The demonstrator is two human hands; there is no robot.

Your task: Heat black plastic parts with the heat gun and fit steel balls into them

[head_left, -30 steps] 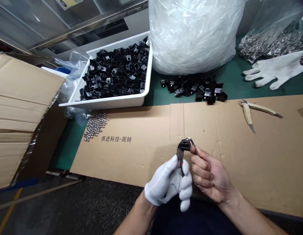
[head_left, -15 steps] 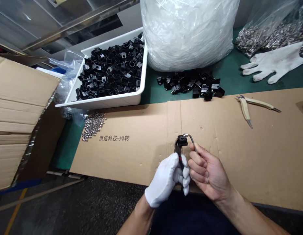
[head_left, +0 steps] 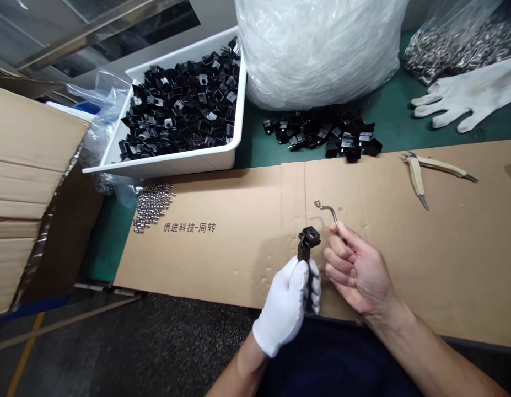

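Note:
My left hand (head_left: 282, 306), in a white glove, is closed around a slim black hand tool (head_left: 304, 252), its exact kind hidden by the fingers. At the tool's upper end sits a small black plastic part (head_left: 310, 236) with a round hole facing up. Bare, my right hand (head_left: 358, 270) is closed on a thin bent metal rod that looks like a hex key (head_left: 333, 214). On the rod's tip is a small shiny metal piece (head_left: 318, 204), too small to name surely. That tip is above and apart from the black part.
Cardboard (head_left: 238, 220) covers the table's front. Rows of small metal pieces (head_left: 154, 205) lie left, cutting pliers (head_left: 420, 168) right. Behind are a white bin (head_left: 164, 165) of black parts, a loose black pile (head_left: 321, 135), a plastic bag (head_left: 321, 49), a glove (head_left: 466, 99) and bagged metal parts (head_left: 449, 52).
The hex key's tip, earlier at the black part, has lifted up and away from it with the metal piece on it. My left hand still holds the black tool, now tilted slightly.

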